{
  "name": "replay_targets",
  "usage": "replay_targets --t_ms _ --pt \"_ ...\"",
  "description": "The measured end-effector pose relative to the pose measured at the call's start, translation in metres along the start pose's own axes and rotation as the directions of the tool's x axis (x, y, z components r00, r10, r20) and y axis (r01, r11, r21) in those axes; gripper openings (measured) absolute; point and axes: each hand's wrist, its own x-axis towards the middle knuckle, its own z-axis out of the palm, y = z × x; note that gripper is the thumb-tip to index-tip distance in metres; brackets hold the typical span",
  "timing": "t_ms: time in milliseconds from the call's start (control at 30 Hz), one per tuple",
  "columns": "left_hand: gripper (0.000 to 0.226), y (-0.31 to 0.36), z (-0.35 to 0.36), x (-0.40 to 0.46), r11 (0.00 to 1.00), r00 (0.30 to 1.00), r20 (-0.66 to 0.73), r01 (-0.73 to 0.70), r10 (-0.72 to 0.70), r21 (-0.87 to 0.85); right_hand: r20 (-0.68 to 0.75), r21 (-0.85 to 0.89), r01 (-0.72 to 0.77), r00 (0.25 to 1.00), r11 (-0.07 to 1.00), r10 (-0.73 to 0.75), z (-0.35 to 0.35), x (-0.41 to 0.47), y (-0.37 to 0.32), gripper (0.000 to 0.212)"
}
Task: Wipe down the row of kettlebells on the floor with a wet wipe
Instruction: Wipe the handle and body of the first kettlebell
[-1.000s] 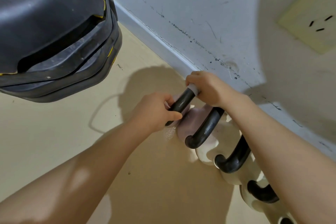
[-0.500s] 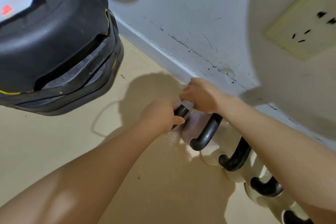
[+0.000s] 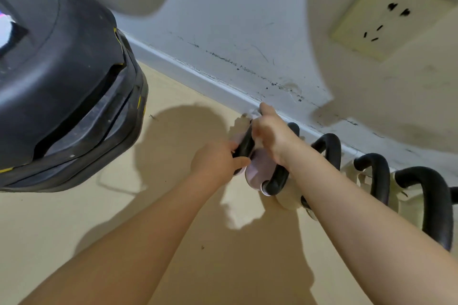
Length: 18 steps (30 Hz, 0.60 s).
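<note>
Fingers of the left hand (image 3: 218,160) were curled round the black handle (image 3: 244,143) of the kettlebell at the end of the row, the thumb lying across the near side of the bar. Just beyond those fingers the right hand (image 3: 269,131) closed over the upper part of the same handle, and a scrap of white wet wipe (image 3: 254,113) showed at its fingertips, next to the baseboard (image 3: 198,77); how much of the wipe sat inside the grip could not be told. Below both sets of fingers lay a pale pink kettlebell body (image 3: 257,171) on the tan floor (image 3: 173,205). To the right of the right-hand fingers, partly behind that forearm, the remaining kettlebells (image 3: 376,176) stood in a line along the scuffed wall (image 3: 247,20), cream bodies under black handles. Well to the left of the left-hand fingers loomed a large black object (image 3: 62,94). High on the wall to the right was a yellowed socket (image 3: 386,15).
</note>
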Motion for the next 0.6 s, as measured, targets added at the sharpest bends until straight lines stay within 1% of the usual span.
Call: replay_targets --t_ms 33,67,100,133,167,200,267,300,333,367,400,433,467,533,567,600 --pt "0.021 -0.001 -0.001 0.0 1.0 1.0 -0.002 -0.01 0.01 -0.011 0.006 0.202 -0.093 0.996 0.975 0.093 0.006 -0.003 -0.001 0.029" --pt "0.022 -0.001 -0.001 0.0 1.0 1.0 -0.003 -0.023 0.023 -0.013 0.018 0.328 -0.157 0.987 0.932 0.16 0.01 0.0 0.002 0.059" --pt "0.021 -0.001 -0.001 -0.001 0.999 0.999 -0.006 -0.034 0.034 -0.004 0.0 0.365 -0.181 0.981 0.913 0.194 0.013 0.0 0.0 0.089" --pt "0.019 -0.002 -0.001 -0.001 0.999 0.999 -0.011 -0.041 0.041 0.007 -0.054 0.325 -0.152 0.982 0.933 0.179 0.017 -0.004 -0.004 0.104" --pt "0.017 -0.002 -0.001 -0.001 0.999 0.999 -0.013 -0.047 0.048 0.017 -0.145 0.243 -0.096 0.98 0.965 0.134 0.024 -0.006 -0.003 0.104" --pt "0.014 -0.002 -0.001 -0.002 0.998 0.998 -0.01 -0.055 0.055 0.026 -0.214 0.185 -0.052 0.972 0.981 0.092 0.032 -0.011 -0.003 0.099" --pt "0.012 -0.003 -0.001 -0.003 0.995 0.997 -0.008 -0.075 0.076 0.058 -0.266 0.107 0.006 0.964 0.994 0.023 0.043 -0.025 0.013 0.082" --pt "0.013 -0.004 -0.001 -0.003 0.993 0.996 -0.017 -0.086 0.087 0.081 -0.263 0.116 0.006 0.964 0.993 0.024 0.047 -0.035 0.022 0.066" --pt "0.016 -0.005 0.0 -0.004 0.991 0.995 -0.027 -0.092 0.095 0.098 -0.249 0.153 -0.008 0.967 0.988 0.046 0.048 -0.04 0.03 0.042" --pt "0.018 -0.007 0.001 -0.005 0.99 0.994 -0.031 -0.097 0.101 0.105 -0.228 0.196 -0.038 0.97 0.98 0.083 0.045 -0.039 0.031 0.027" --pt "0.02 -0.01 0.001 -0.006 0.99 0.994 -0.028 -0.102 0.105 0.102 -0.213 0.205 -0.085 0.969 0.975 0.129 0.04 -0.037 0.024 0.026" --pt "0.021 -0.014 0.002 -0.006 0.99 0.994 -0.011 -0.107 0.109 0.09 -0.211 0.195 -0.115 0.965 0.974 0.156 0.034 -0.029 0.016 0.031" --pt "0.024 -0.018 0.002 -0.007 0.992 0.994 0.017 -0.109 0.108 0.058 -0.238 0.214 -0.108 0.958 0.971 0.159 0.028 -0.021 0.007 0.035" --pt "0.029 -0.025 -0.001 -0.007 0.994 0.993 0.061 -0.1 0.102 -0.041 -0.253 0.351 -0.103 0.947 0.931 0.2 0.028 -0.006 -0.005 0.039" --pt "0.029 -0.026 -0.001 -0.005 0.993 0.992 0.067 -0.105 0.109 -0.059 -0.254 0.344 -0.108 0.946 0.933 0.203 0.031 -0.004 0.001 0.038" --pt "0.026 -0.026 -0.001 -0.004 0.992 0.99 0.066 -0.118 0.121 -0.046 -0.239 0.298 -0.12 0.951 0.947 0.196 0.035 -0.008 0.009 0.038"
